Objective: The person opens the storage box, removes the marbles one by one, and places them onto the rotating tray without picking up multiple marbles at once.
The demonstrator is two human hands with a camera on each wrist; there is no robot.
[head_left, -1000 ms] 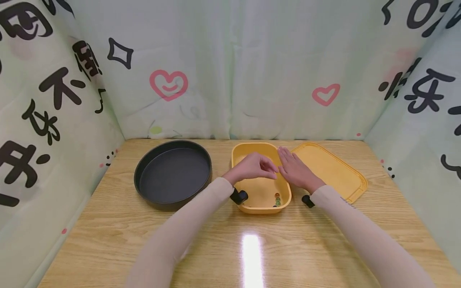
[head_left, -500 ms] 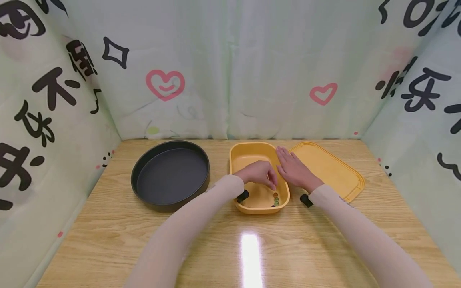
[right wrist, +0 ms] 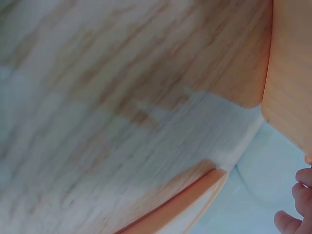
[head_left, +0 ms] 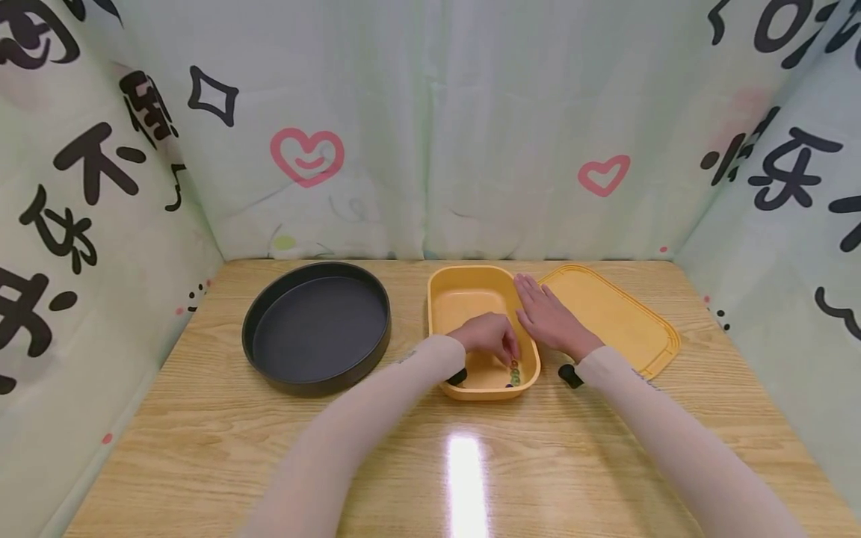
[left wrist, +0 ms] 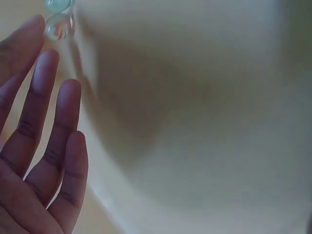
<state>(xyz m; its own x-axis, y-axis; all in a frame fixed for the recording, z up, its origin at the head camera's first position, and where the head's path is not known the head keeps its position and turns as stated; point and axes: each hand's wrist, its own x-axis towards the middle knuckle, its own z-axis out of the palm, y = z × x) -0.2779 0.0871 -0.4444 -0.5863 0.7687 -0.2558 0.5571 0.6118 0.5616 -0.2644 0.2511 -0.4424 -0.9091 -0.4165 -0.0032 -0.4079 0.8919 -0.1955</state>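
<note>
A row of several small glass marbles (head_left: pixel 515 378) lies along the right side inside a yellow plastic container (head_left: pixel 439 299). Into this container reaches my left hand (head_left: pixel 489 334), its fingers pointing down at the far end of the row. The left wrist view shows the same hand (left wrist: pixel 44 141) with fairly straight fingers, the tips right beside a clear marble (left wrist: pixel 59 26) with an orange swirl; a firm pinch is not visible. My right hand (head_left: pixel 553 317) lies flat with straight fingers against the container's right rim. Only some of its fingertips (right wrist: pixel 287 222) show in the right wrist view.
A round black pan (head_left: pixel 316 329) stands to the left of the container. To the right, a yellow lid (head_left: pixel 615 314) lies on the wooden table (head_left: pixel 403 463). Printed curtains (head_left: pixel 430 134) enclose the back and sides.
My left hand has moved down and slightly right inside the container, from above the middle to the marbles. My right hand keeps its place at the rim.
</note>
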